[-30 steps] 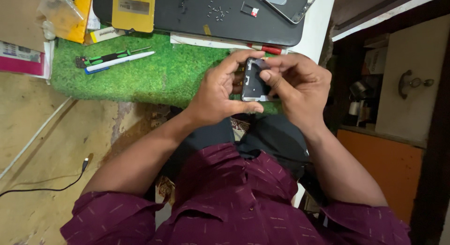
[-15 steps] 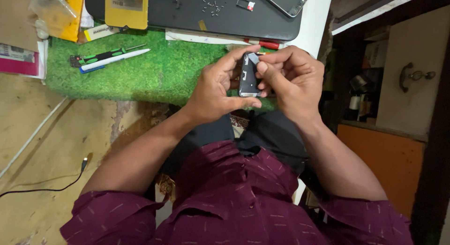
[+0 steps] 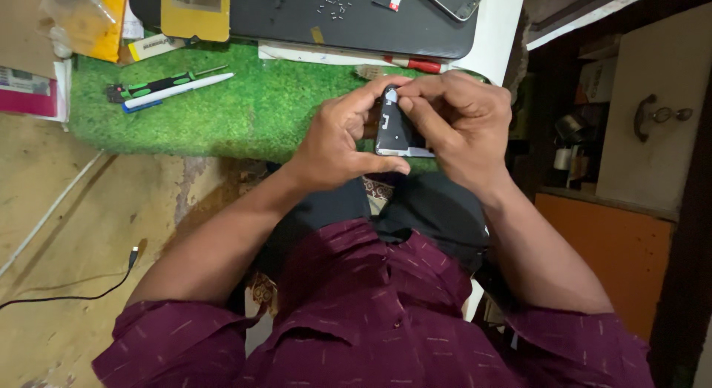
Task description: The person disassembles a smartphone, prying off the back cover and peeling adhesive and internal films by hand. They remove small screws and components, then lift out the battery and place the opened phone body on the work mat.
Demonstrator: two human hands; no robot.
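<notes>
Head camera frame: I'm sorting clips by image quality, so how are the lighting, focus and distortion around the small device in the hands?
Head view: soft, even light, no harsh glare; the dark device between the left hand and right hand is fairly sharp, with a faint sheen; the green mat shows texture; the right side falls into deep shadow; wide-angle stretch bends the frame edges.

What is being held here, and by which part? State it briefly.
An opened phone, held in both hands. The left hand has its grip along the left edge and bottom, thumb under the lower end; the right hand pinches the top and right edge.
</notes>
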